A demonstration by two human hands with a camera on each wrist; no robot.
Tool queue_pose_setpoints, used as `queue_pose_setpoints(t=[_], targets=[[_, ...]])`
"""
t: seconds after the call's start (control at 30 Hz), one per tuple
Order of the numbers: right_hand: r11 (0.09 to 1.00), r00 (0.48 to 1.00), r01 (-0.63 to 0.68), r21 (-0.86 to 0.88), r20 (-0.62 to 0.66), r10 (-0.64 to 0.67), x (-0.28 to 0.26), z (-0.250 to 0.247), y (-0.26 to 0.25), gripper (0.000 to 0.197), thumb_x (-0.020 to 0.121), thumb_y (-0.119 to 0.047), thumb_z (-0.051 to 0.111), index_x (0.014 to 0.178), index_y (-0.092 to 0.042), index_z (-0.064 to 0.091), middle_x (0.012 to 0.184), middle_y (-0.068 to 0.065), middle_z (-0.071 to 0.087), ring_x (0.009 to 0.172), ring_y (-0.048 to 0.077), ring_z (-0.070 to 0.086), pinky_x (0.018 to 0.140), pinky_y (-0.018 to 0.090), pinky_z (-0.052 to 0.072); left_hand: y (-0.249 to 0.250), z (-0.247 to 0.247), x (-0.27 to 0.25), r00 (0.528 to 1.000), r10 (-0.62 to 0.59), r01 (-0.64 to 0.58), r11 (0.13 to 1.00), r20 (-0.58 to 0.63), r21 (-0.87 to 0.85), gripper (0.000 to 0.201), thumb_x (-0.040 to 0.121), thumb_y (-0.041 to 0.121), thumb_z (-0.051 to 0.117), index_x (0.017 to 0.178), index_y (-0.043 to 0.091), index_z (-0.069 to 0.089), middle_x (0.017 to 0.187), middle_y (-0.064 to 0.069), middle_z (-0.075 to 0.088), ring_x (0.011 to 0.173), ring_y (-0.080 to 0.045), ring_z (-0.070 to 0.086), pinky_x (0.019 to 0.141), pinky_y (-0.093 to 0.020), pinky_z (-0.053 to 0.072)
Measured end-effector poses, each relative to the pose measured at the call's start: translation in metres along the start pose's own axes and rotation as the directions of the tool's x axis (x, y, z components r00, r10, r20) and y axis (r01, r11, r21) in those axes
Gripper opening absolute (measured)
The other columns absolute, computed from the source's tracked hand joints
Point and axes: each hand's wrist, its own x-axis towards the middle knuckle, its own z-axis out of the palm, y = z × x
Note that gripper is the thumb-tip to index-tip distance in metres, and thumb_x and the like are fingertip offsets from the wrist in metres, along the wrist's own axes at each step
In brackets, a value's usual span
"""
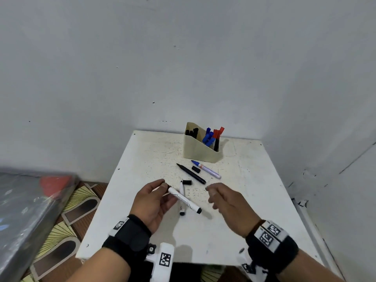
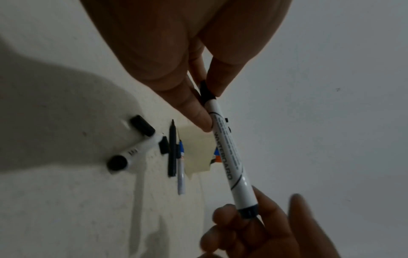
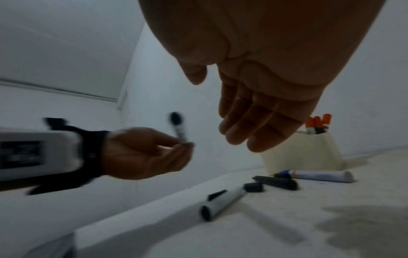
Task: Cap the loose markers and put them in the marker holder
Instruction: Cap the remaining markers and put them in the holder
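Observation:
My left hand (image 1: 162, 187) pinches the black cap end of a white whiteboard marker (image 1: 184, 199) between thumb and fingers, holding it above the table; the grip shows close up in the left wrist view (image 2: 229, 157). My right hand (image 1: 215, 195) hovers just right of the marker's far end, fingers relaxed and empty (image 3: 253, 125). Under the held marker lies a second white marker (image 1: 181, 210), a loose black cap (image 1: 187, 182) beside its tip. Further back lie an uncapped black marker (image 1: 191, 173), another black cap (image 1: 196, 169) and an uncapped blue marker (image 1: 206, 169). The beige marker holder (image 1: 200, 148) stands behind them.
The holder contains black, blue and red markers (image 1: 211, 136). The small white table (image 1: 254, 200) sits in a corner with walls behind and to the right. A grey wrapped object (image 1: 30, 210) lies on the patterned floor to the left.

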Motion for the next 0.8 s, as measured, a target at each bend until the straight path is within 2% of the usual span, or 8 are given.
queue_pose_setpoints(t=[0.1,0.2,0.27,0.33,0.4,0.6,0.67,0.8], targets=[[0.991,0.993,0.115,-0.07,0.025,-0.113,-0.035,0.011,-0.007,0.026,0.099,-0.05,0.056,0.123,-0.042,0.053,0.087,-0.014,0.063,0.083,0.007,0.061,0.076,0.025,0.05,-0.004,0.016,-0.014,0.999,0.004,-0.004,1.0,0.033,0.007,0.02,0.1,0.002,0.062,0.12,0.002,0.061,0.082,-0.011,0.073,0.077,-0.029,0.069,0.069,-0.035,0.065],[0.974,0.978,0.149,-0.168,-0.117,-0.17,-0.044,0.008,-0.009,0.017,0.104,-0.036,0.052,0.121,-0.037,0.054,0.068,-0.008,0.054,0.07,0.009,0.054,0.063,0.021,0.041,-0.006,0.034,-0.035,0.995,0.003,-0.009,0.999,0.101,0.054,0.019,0.099,0.003,0.064,0.118,0.002,0.061,0.086,-0.012,0.075,0.081,-0.031,0.071,0.077,-0.038,0.065],[0.975,0.968,0.147,-0.164,-0.18,-0.177,-0.048,-0.004,-0.01,0.016,0.105,-0.03,0.05,0.119,-0.034,0.057,0.072,-0.015,0.057,0.07,0.006,0.053,0.063,0.017,0.037,-0.002,0.039,-0.047,0.983,0.011,-0.041,0.987,0.182,0.158,0.018,0.1,0.007,0.063,0.117,0.004,0.062,0.099,-0.016,0.076,0.089,-0.033,0.075,0.084,-0.04,0.062],[0.975,0.963,0.166,-0.145,-0.191,-0.192,-0.053,-0.022,-0.016,0.017,0.106,-0.026,0.048,0.117,-0.034,0.058,0.079,-0.029,0.058,0.071,0.004,0.054,0.064,0.014,0.036,0.006,0.04,-0.059,0.953,0.032,-0.142,0.926,0.3,0.35,0.017,0.103,0.011,0.059,0.117,0.005,0.067,0.11,-0.02,0.076,0.098,-0.034,0.076,0.091,-0.043,0.059],[0.973,0.957,0.2,-0.117,-0.191,-0.219,-0.058,-0.04,-0.023,0.019,0.107,-0.024,0.047,0.115,-0.034,0.061,0.075,-0.024,0.057,0.066,0.005,0.051,0.061,0.015,0.035,0.016,0.04,-0.068,0.904,0.039,-0.28,0.805,0.425,0.523,0.021,0.107,0.014,0.051,0.115,0.01,0.07,0.108,-0.017,0.078,0.105,-0.031,0.075,0.093,-0.041,0.059],[0.955,0.942,0.297,-0.014,-0.16,-0.296,-0.074,-0.071,-0.044,0.012,0.102,-0.023,0.059,0.107,-0.031,0.065,0.057,-0.014,0.046,0.051,0.005,0.038,0.052,0.016,0.032,0.042,0.05,-0.095,0.761,0.054,-0.592,0.465,0.646,0.658,0.029,0.111,0.015,0.04,0.114,0.019,0.069,0.099,-0.005,0.079,0.099,-0.022,0.072,0.076,-0.031,0.058],[0.94,0.924,0.342,-0.013,-0.18,-0.338,-0.079,-0.071,-0.051,0.01,0.1,-0.023,0.062,0.105,-0.03,0.066,0.057,-0.013,0.048,0.05,0.005,0.038,0.051,0.015,0.031,0.044,0.054,-0.101,0.728,0.105,-0.645,0.442,0.677,0.624,0.029,0.11,0.014,0.041,0.113,0.019,0.07,0.096,-0.006,0.078,0.095,-0.023,0.072,0.072,-0.029,0.057],[0.919,0.889,0.395,-0.004,-0.249,-0.384,-0.085,-0.072,-0.06,0.011,0.096,-0.034,0.059,0.103,-0.029,0.067,0.058,-0.009,0.049,0.051,0.006,0.039,0.051,0.016,0.032,0.046,0.06,-0.109,0.693,0.176,-0.671,0.512,0.699,0.537,0.028,0.11,0.012,0.043,0.11,0.012,0.071,0.088,-0.01,0.075,0.08,-0.018,0.07,0.066,-0.026,0.055]])
